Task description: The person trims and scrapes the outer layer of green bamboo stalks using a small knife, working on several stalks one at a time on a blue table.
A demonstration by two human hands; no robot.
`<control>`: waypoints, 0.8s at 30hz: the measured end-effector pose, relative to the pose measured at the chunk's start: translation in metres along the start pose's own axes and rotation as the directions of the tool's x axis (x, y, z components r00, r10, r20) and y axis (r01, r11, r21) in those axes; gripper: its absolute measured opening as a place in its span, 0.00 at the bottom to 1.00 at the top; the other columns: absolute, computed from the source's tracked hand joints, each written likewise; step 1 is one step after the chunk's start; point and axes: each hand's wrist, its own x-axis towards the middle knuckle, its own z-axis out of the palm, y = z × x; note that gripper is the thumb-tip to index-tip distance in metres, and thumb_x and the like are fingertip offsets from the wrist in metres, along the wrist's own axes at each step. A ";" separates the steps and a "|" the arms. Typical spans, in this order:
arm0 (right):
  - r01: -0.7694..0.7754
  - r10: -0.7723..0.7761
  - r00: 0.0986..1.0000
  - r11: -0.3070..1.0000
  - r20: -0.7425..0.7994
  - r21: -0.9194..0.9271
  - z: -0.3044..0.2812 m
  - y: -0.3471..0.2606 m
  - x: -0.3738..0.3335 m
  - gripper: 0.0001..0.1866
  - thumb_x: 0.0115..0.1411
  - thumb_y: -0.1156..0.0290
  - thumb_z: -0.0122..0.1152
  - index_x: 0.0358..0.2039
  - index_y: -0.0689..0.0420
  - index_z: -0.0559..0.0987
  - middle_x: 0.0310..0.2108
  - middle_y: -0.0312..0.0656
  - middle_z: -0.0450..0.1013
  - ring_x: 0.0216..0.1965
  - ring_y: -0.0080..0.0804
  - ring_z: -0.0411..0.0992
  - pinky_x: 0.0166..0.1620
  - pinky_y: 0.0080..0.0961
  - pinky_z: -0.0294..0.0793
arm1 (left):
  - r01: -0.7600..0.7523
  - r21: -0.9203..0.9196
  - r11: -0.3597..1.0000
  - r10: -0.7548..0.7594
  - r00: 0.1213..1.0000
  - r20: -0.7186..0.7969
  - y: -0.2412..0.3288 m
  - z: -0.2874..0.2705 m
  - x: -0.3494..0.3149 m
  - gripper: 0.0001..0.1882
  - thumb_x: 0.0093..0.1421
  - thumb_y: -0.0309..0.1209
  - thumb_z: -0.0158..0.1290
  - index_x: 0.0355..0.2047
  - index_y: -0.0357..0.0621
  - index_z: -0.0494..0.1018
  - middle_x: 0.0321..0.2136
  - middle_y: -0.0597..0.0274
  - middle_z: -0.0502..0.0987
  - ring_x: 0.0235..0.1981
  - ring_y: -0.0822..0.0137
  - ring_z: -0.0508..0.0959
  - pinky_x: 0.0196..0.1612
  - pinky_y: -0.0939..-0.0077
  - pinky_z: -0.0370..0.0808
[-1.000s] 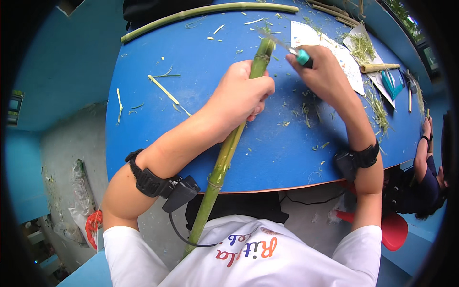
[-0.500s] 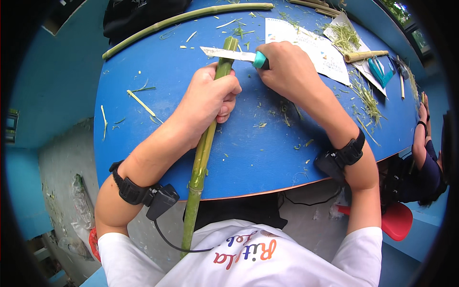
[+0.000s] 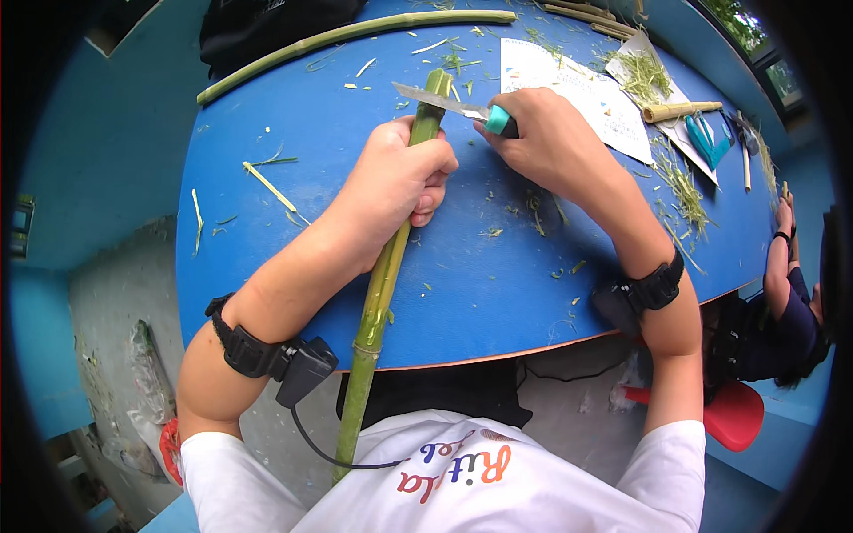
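Observation:
A long green bamboo stick (image 3: 378, 306) runs from my lap up over the table edge, its far end tilted away from me. My left hand (image 3: 404, 173) is wrapped round it a little below that end. In my right hand (image 3: 544, 133) is a knife (image 3: 453, 105) with a teal and black handle. Its blade points left and lies across the stick just above my left fist. The skin of the stick is partly shaved to pale yellow below that fist.
A blue table (image 3: 498, 302) holds scattered shavings, printed paper (image 3: 577, 93) and another long bamboo pole (image 3: 355, 34) across the back. At the right are a short bamboo piece (image 3: 680, 110) and a teal tool (image 3: 708, 142). Beyond, a co-worker's arm (image 3: 780, 266) rests by the table's edge.
The knife and both hands have shifted slightly to the right in view, and the blade has tilted and moved a little down the stick. Both grips stay the same.

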 end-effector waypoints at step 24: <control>-0.184 0.195 0.977 0.976 -0.088 0.116 -0.039 0.025 0.013 0.14 0.58 0.63 0.57 0.28 0.63 0.78 0.23 0.55 0.73 0.27 0.54 0.72 0.35 0.44 0.70 | -0.013 0.051 0.999 0.014 1.000 -0.019 0.000 0.000 -0.001 0.09 0.56 0.24 0.49 0.28 0.49 0.59 0.16 0.77 0.59 0.11 0.85 0.60 0.12 0.89 0.57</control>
